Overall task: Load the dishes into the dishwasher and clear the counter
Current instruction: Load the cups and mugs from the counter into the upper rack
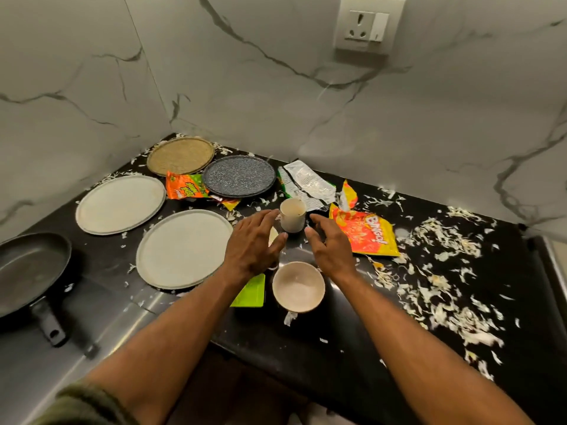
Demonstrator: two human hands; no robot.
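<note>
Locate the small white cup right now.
In the head view, the small white cup stands upright mid-counter between the left hand and right hand, just beyond the beige round bowl.

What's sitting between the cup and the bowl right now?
In the head view, only bare black counter lies between the cup and the bowl, flanked by the left hand and right hand.

Landmark: white wall socket with switch (365, 26), high on the marble wall.
Wall: grey-veined white marble wall (245, 72), spreading around and below the socket.
Steel strip: brushed metal surface (92, 326), far below-left of the socket.
</note>
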